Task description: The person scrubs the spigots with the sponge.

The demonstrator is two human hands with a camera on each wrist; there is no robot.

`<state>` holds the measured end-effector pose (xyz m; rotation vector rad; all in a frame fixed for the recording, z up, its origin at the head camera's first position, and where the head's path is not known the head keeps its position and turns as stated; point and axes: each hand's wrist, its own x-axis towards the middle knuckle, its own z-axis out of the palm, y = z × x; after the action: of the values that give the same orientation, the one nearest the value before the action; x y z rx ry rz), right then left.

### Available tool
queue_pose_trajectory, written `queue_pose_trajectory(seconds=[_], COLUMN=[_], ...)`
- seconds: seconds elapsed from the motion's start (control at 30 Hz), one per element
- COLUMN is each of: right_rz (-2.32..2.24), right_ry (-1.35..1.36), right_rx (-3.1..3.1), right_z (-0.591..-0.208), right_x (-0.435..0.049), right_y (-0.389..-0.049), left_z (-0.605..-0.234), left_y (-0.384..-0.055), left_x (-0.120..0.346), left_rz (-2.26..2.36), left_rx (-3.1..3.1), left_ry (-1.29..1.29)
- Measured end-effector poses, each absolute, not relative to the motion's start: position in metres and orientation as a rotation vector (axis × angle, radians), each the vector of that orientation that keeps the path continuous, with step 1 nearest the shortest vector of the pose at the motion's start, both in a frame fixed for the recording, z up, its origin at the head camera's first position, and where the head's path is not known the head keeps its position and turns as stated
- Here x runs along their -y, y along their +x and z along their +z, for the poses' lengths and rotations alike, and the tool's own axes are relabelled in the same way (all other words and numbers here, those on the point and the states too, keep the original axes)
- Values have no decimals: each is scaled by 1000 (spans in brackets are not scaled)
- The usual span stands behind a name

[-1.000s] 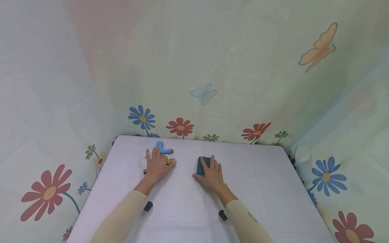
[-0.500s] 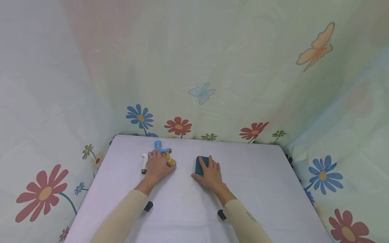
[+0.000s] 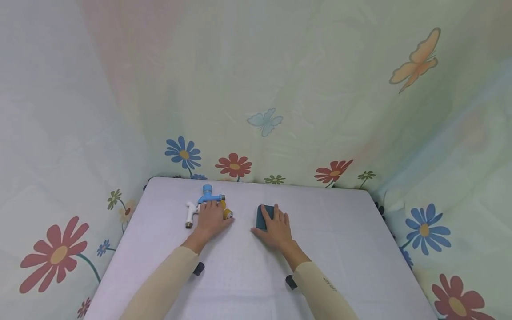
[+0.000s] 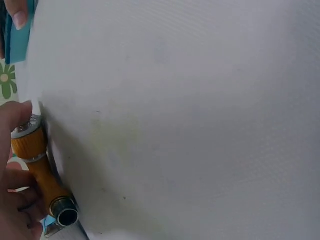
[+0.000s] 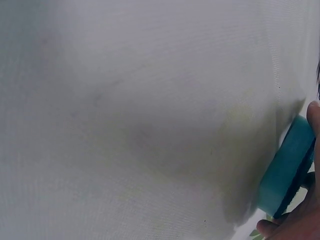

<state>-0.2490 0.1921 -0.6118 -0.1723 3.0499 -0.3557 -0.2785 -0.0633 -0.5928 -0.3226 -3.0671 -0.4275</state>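
In the head view my left hand (image 3: 210, 221) lies over a yellow tap (image 3: 228, 214) and hides much of it. The left wrist view shows the thumb at the knob end of this yellow tap (image 4: 45, 180), fingers curled behind its body. Just beyond the fingertips is a blue tap (image 3: 208, 197), and left of the hand a white tap (image 3: 190, 215), partly covered. My right hand (image 3: 278, 230) holds a dark teal sponge-like block (image 3: 262, 218). From the right wrist, the block (image 5: 287, 167) sits between thumb and fingers, tilted near the cloth.
A white cloth covers the table (image 3: 340, 240), whose back edge meets a flowered curtain (image 3: 224, 98). More curtain hangs at both sides. A black piece shows at the left wrist (image 3: 198, 268) and another at the right wrist (image 3: 291, 282).
The left hand has drawn back slightly toward the person, and the yellow tap under it has turned. More of the white and blue taps now shows. The right hand stays on the teal block.
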Motion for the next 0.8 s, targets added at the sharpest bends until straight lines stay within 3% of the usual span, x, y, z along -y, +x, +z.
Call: queue_pose_trajectory(seconds=[0.2, 0.57, 0.8], right_rz=[-351, -496, -553], right_ry=[-168, -132, -85], right_rx=[-3045, -2973, -2947], right_z=[-608, -600, -601], right_x=[-190, -191, -189], right_y=[-248, -250, -254], left_z=[-587, -571, -571], left_y=[-283, -284, -279], left_x=[65, 83, 90], left_rz=[-630, -1563, -1849], left_rx=[3104, 2935, 2865], left_ry=[-319, -372, -353])
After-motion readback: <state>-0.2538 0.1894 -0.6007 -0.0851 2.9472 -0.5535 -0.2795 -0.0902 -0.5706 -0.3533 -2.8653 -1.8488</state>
